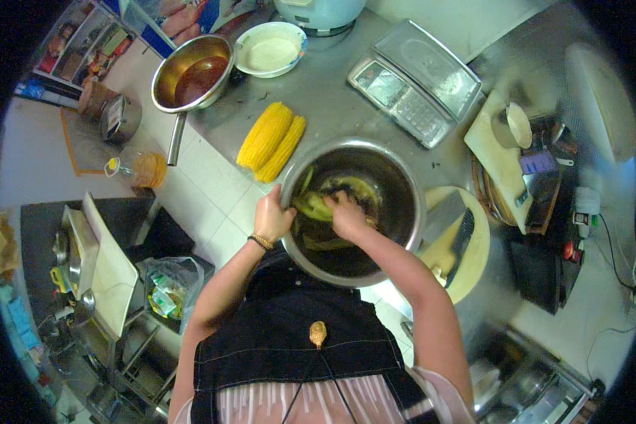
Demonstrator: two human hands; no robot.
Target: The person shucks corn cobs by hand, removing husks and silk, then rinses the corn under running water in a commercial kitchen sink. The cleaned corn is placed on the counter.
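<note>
A large stainless steel bowl (pixel 420 212) sits in front of me, close against my black apron. My left hand (pixel 273 216) grips its left rim, with the thumb over the edge. Down inside the bowl, my right hand (pixel 347 216) has its fingers curled at the end of a pale green leafy piece (pixel 312 205), slightly blurred. Other greenish strips lie in the dark bottom, partly hidden by my right hand and forearm. Two peeled corn cobs (pixel 267 135) rest side by side on the steel table, beyond the bowl's left rim.
A round cutting board (pixel 479 254) with a cleaver (pixel 450 222) on it lies right of the bowl. Behind stand a digital scale (pixel 411 87), a white bowl (pixel 270 50) and a saucepan (pixel 191 74) of reddish-brown liquid, its handle (pixel 176 140) jutting past the table edge.
</note>
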